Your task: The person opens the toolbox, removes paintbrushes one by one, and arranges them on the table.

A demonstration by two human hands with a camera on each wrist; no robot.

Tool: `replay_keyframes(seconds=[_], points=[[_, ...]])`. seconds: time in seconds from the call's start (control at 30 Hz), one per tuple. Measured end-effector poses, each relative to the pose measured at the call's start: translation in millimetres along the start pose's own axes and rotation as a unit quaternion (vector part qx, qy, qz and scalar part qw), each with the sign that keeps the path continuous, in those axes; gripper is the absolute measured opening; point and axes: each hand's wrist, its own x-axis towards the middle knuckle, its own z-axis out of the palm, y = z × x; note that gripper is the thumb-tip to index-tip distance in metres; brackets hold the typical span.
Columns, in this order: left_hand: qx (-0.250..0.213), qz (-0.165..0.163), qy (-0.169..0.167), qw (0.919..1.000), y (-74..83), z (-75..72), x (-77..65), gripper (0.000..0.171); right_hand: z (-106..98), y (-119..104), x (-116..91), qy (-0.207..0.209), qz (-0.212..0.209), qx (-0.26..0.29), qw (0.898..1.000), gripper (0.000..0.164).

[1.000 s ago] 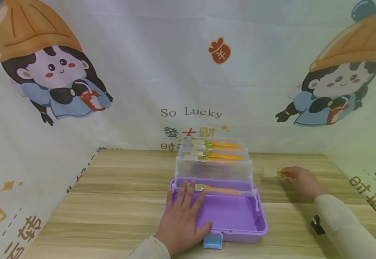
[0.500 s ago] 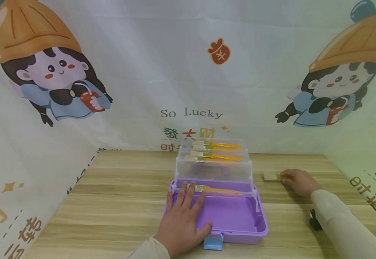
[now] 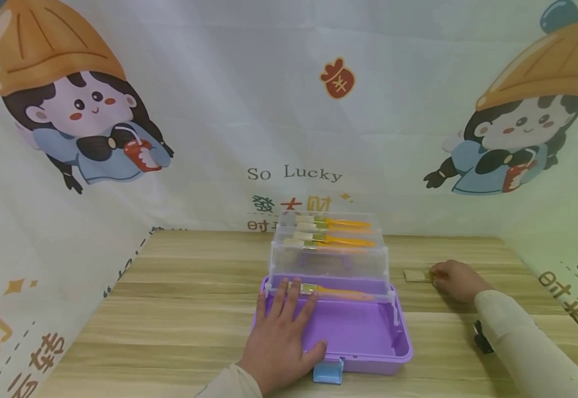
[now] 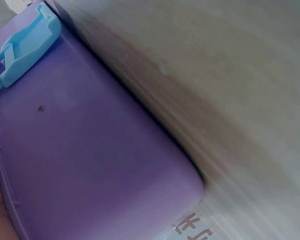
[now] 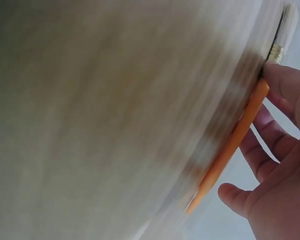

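Note:
My left hand (image 3: 284,342) rests with spread fingers over the left side of an open purple plastic box (image 3: 350,331). Its fingertips overlap the end of a paintbrush (image 3: 343,292) lying in the lowest clear tray. On the wooden table right of the box lies a separate paintbrush (image 3: 416,275), pale-bristled with a metal ferrule. My right hand (image 3: 460,281) pinches it near the ferrule, hiding its handle in the head view. The right wrist view shows its orange handle (image 5: 235,137) running under the hand. A blue latch (image 4: 32,45) hangs at the box's front.
Clear stepped trays (image 3: 328,262) rise behind the box, with more orange-handled paintbrushes (image 3: 350,241) in the upper ones. A small black object (image 3: 483,338) shows beside the right sleeve. A printed white cloth (image 3: 209,138) surrounds the wooden table (image 3: 169,309) at the back and sides.
My right hand has come slightly down and nearer with the separate paintbrush, whose bristles were faint a second ago and now show plainly on the table. My left hand has not moved.

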Motion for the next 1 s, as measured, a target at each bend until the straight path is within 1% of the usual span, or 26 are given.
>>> replay_keyframes(seconds=[0.2, 0.33, 0.43, 0.57, 0.7, 0.8, 0.87, 1.0], points=[[-0.001, -0.004, -0.012, 0.9999, 0.6, 0.4, 0.2, 0.079, -6.0, -2.7, -0.8, -0.021, 0.016, 0.023, 0.999, 0.037], [0.001, -0.005, -0.015, 0.9999, 1.0, -0.4, 0.7, 0.079, -17.2, -19.9, -1.3, -0.003, 0.006, 0.026, 1.0, 0.04], [0.001, -0.002, -0.007, 1.0, 1.0, -0.1, 0.9, 0.078, -29.2, -43.7, -1.7, 0.021, -0.005, 0.031, 0.999, 0.041], [0.001, 0.003, 0.01, 0.9999, 0.8, 0.6, 1.1, 0.077, -44.7, -83.1, -5.6, 0.051, -0.022, 0.036, 0.998, 0.043], [-0.003, 0.005, 0.013, 0.9999, 0.9, 0.9, 1.4, 0.077, -52.5, -120.2, -11.1, 0.075, -0.047, 0.037, 0.995, 0.042], [-0.002, 0.005, 0.013, 0.9999, 0.6, 1.2, 1.1, 0.078, -50.6, -144.0, -10.6, 0.091, -0.075, 0.038, 0.992, 0.038], [-0.001, 0.004, 0.011, 0.9999, 0.2, 1.2, 0.8, 0.078, -46.1, -159.0, -8.2, 0.094, -0.095, 0.038, 0.99, 0.035], [0.002, 0.005, 0.007, 1.0, 0.1, 2.0, 1.3, 0.078, -33.8, -185.8, -2.3, 0.069, -0.127, 0.047, 0.988, 0.034]])
